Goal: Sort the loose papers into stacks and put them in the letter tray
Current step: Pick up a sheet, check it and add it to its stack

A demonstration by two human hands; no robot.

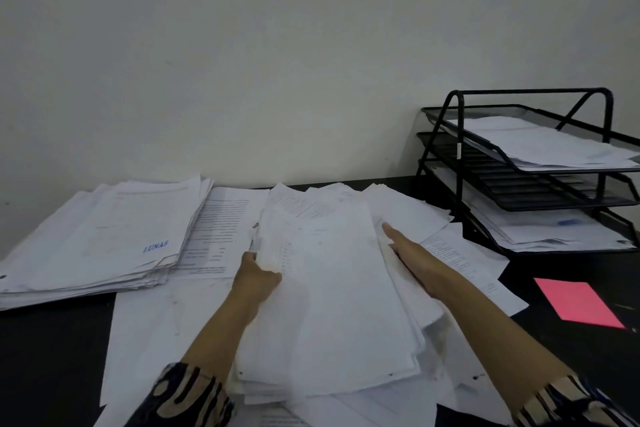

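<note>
A thick stack of white papers (329, 305) lies in the middle of the black desk, on top of loose sheets. My left hand (258, 276) grips the stack's left edge, fingers curled round it. My right hand (412, 255) lies flat along the stack's right edge with straight fingers pointing away from me. A second pile of papers (100, 243), its top sheet stamped "LUNAS" in blue, sits at the left. The black three-tier mesh letter tray (460, 149) stands at the back right; papers lie in its top and bottom tiers, while the middle tier looks bare.
A pink sheet (578, 303) lies on the black desk (52, 357) at the right, in front of the tray. Loose printed sheets (221, 229) spread between the two piles and under the middle stack. A plain wall runs behind the desk.
</note>
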